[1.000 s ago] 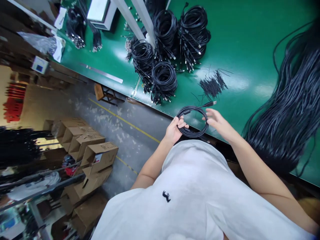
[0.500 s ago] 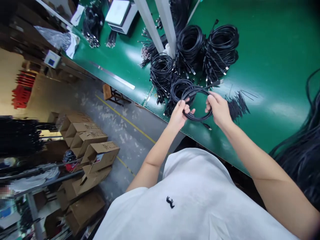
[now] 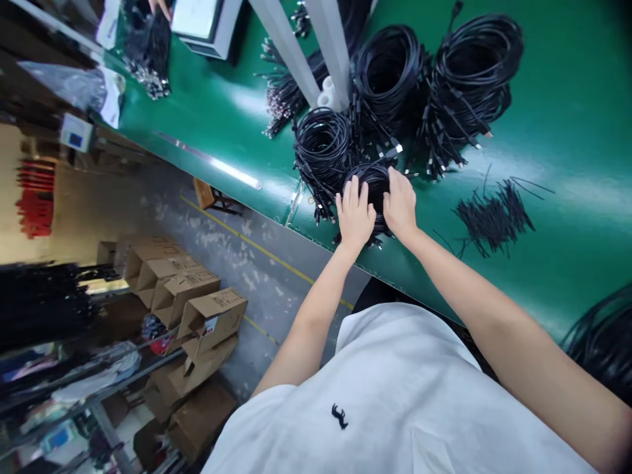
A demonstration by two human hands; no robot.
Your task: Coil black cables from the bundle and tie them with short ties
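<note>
My left hand (image 3: pixel 354 212) lies flat with fingers stretched out on a stack of coiled black cables (image 3: pixel 376 186) near the front edge of the green table (image 3: pixel 567 131). My right hand (image 3: pixel 399 204) presses on the same stack from its right side, fingers bent down over the coil. The coil I carried now rests on top of that stack, under both hands. More stacks of coiled black cables stand just beyond: one to the left (image 3: pixel 320 148), one behind (image 3: pixel 390 72) and one at the back right (image 3: pixel 474 66).
A bundle of short black ties (image 3: pixel 494 210) lies right of my hands. Loose long cables (image 3: pixel 602 339) hang at the far right. White posts (image 3: pixel 316 46) rise behind the coils. Cardboard boxes (image 3: pixel 197 316) stand on the floor to the left, below the table edge.
Both hands carried the single coil forward and left from my chest and set it down on the nearest stack; they now press on it instead of gripping it.
</note>
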